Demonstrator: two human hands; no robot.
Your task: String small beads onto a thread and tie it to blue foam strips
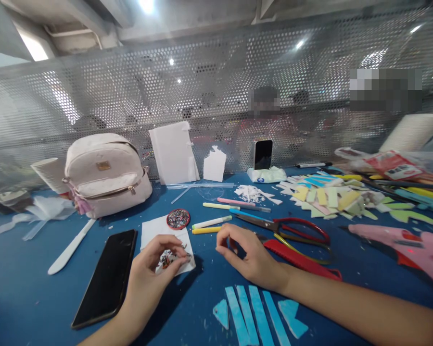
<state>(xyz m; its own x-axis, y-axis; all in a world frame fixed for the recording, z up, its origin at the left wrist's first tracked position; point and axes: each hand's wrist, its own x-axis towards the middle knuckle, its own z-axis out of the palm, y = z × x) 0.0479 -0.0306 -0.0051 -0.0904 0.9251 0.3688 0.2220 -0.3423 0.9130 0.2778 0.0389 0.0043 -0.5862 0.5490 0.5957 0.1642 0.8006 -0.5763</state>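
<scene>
My left hand (155, 269) is closed in a pinch over a small white paper sheet (155, 230), holding a cluster of tiny dark and red bits (167, 259). My right hand (247, 254) rests on the blue table (29, 298) with its fingers curled and fingertip and thumb pinched together; what they hold is too small to see. A small round lid (178, 218) full of glittery bits sits at the sheet's far corner. Light blue foam strips (256, 315) lie in front of my right wrist.
A black phone (106, 278) lies left of my left hand, a white plastic knife (70, 247) beyond it. Red scissors (285, 226), markers (211, 222), a pink glue gun (407, 245), coloured foam scraps (328, 197) and a pale backpack (104, 175) surround the spot. A mesh screen stands behind.
</scene>
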